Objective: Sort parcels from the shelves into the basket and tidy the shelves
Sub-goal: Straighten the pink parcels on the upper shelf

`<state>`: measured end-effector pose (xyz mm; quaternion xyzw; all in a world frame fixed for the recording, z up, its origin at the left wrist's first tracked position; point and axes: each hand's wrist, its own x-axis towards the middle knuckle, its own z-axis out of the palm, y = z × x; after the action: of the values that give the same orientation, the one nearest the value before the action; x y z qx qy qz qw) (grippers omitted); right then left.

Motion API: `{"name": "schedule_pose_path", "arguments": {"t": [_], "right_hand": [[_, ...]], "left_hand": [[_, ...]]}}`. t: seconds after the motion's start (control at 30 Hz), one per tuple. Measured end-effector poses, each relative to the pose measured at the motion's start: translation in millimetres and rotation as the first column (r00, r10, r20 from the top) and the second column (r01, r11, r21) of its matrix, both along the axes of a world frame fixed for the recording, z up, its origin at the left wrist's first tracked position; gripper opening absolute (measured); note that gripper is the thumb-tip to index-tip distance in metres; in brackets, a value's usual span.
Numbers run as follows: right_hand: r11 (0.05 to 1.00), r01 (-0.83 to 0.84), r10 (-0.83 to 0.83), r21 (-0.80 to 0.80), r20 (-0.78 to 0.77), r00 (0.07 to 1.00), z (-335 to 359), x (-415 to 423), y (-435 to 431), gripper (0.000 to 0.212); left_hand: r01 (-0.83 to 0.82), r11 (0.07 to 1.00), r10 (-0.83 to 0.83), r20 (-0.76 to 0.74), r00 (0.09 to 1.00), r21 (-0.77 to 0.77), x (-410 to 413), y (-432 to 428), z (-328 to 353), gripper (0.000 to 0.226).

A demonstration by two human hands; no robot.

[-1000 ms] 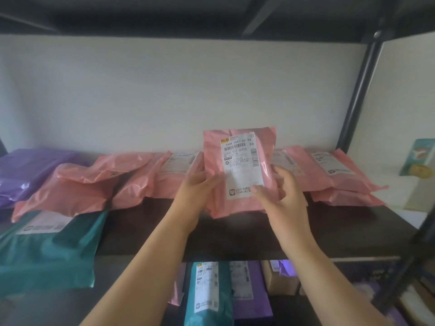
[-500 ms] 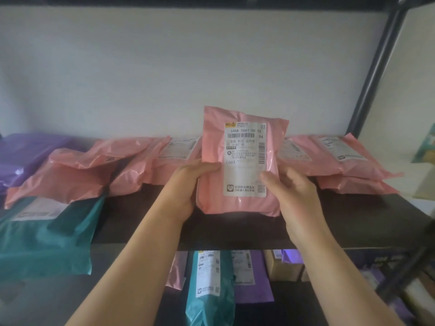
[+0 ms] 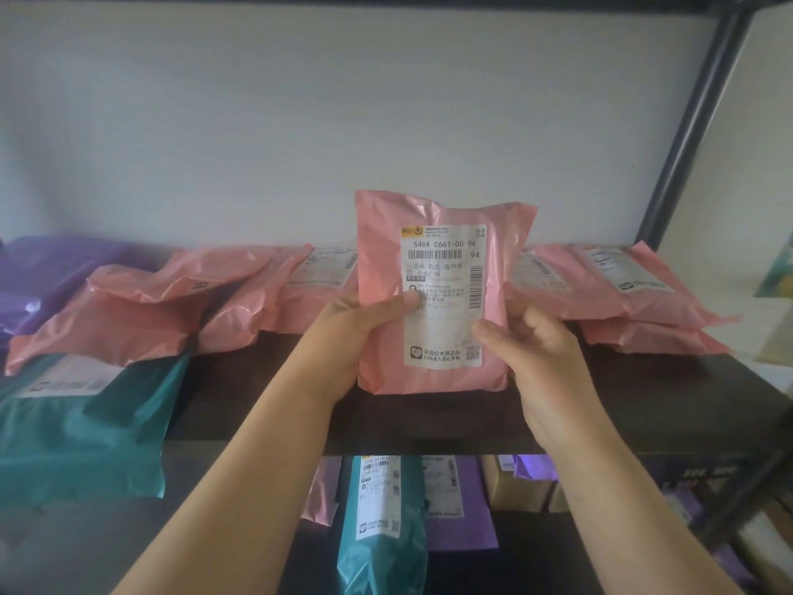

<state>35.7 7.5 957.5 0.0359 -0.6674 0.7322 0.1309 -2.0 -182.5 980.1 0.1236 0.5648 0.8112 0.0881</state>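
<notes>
Left hand grips the left edge of a pink plastic mailer parcel with a white printed label, its thumb laid across the label. The right hand pinches the right edge, fingers curled. The parcel stands upright at centre frame; whether its bottom edge touches the dark shelf board cannot be told. At bottom centre, an upright teal plastic mailer sits on the lower level. At lower left a flat teal plastic parcel lies on the board. Behind, flat pink plastic mailers lie in a row left and right of the held parcel, with a purple plastic parcel at far left. Beyond are a white wall and, at upper right, a black metal post.
</notes>
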Motion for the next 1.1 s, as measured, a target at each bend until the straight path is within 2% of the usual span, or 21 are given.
{"name": "schedule_pose_path", "arguments": {"t": [0.2,0.37,0.5,0.6,0.7,0.87,1.0,1.1], "right_hand": [[1.000,-0.009,0.009,-0.010,-0.014,1.000,1,0,0,0.023],[0.989,-0.096,0.099,0.112,-0.024,0.995,1,1,-3,0.037],[0.967,-0.078,0.086,0.244,-0.025,0.996,0,3,-7,0.045],[0.975,-0.038,0.047,0.219,-0.035,0.998,2,3,-9,0.042],[0.976,-0.006,0.017,0.218,-0.045,0.999,7,2,-6,0.036],[0.985,0.105,-0.092,0.138,-0.098,0.991,41,-1,16,0.027],[0.909,0.292,-0.273,0.298,-0.103,0.956,65,-14,45,0.048],[0.879,0.316,-0.305,0.358,-0.090,0.948,74,-25,67,0.050]], "left_hand": [[-0.051,0.996,0.054,0.042,0.998,-0.067,0,-2,-1,0.025],[-0.197,0.974,0.207,0.090,0.974,-0.109,-6,-3,-3,0.032],[-0.271,0.934,0.284,0.022,0.959,-0.235,-9,-1,-7,0.028],[-0.331,0.887,0.336,-0.043,0.941,-0.323,-11,0,-9,0.029],[-0.309,0.906,0.304,-0.064,0.950,-0.290,-9,3,-7,0.041],[-0.272,0.948,0.249,-0.148,0.957,-0.162,-7,21,13,0.036],[-0.335,0.894,0.269,-0.239,0.933,-0.299,-10,51,40,0.064],[-0.308,0.841,0.186,-0.297,0.937,-0.445,-12,78,54,0.069]]}}
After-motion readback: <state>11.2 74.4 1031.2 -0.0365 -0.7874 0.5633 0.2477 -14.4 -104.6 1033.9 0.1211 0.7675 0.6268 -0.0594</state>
